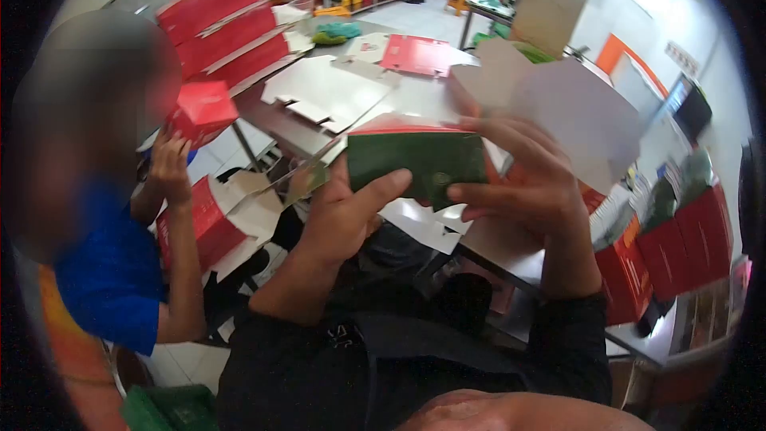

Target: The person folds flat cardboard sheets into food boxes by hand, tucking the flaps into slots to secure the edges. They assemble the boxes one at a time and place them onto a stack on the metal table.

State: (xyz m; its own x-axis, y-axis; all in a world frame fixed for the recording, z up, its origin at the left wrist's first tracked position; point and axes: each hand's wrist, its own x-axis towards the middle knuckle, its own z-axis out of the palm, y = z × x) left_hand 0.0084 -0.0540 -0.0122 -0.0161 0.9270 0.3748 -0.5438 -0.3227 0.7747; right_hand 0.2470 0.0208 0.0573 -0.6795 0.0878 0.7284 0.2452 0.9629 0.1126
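Held in front of my chest is a small cardboard box (391,161) with a dark green side and a red strip along its top edge. My left hand (349,201) is closed around its left end, thumb pressed flat on the green side. At the other end my right hand (531,168) grips the box, one fingertip at its lower right corner and other fingers along the top; they are slightly blurred. Beyond it, flat white cardboard blanks (331,88) lie on the table. The underside of the box is hidden.
At left a person in a blue shirt (108,259) holds a red box (203,112), with another red box (203,223) below. Red cardboard stacks (227,24) rise at back left. Large grey cardboard sheets (578,108) stand right of my hands, above filled red boxes (678,243).
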